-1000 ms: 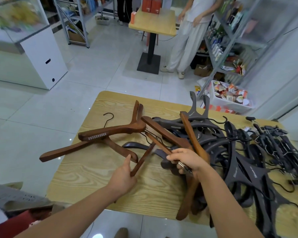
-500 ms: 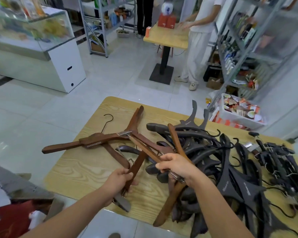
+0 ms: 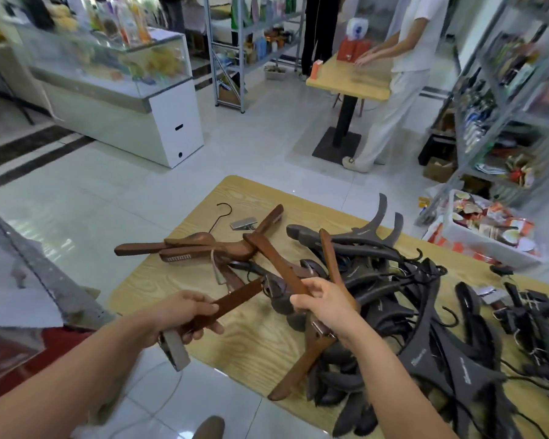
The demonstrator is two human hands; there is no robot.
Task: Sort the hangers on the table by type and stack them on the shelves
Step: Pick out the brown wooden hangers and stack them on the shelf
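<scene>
Both hands are busy. My left hand (image 3: 184,315) is wrapped around the near end of a brown clip bar (image 3: 238,297), whose metal clip (image 3: 175,351) hangs just below the fist. My right hand (image 3: 322,304) grips a brown coat hanger (image 3: 273,263) near its middle, one arm pointing up and away, the other dropping past the table (image 3: 251,343) edge toward me.

I read this step as pulling the wooden pieces free of the heap. The clip bar's far end runs into the knot just beside my right hand, and I can't tell whether it's hooked on something there. So no yanking: I'd lift the right-hand hanger a touch to open the tangle, then draw the bar out along its own length, watching that wire hooks don't drag neighbours along.

Everything else sits ahead of the hands. More brown hangers (image 3: 200,245) lie crossed on the table beyond my left hand, one with its wire hook (image 3: 222,213) sticking out at the far side. A dark grey pile (image 3: 377,280) starts right behind and beside my right hand, touching what I'm holding. Black clip hangers (image 3: 539,315) lie farther right. Metal shelving (image 3: 495,99) stands well apart, over on the right.
</scene>
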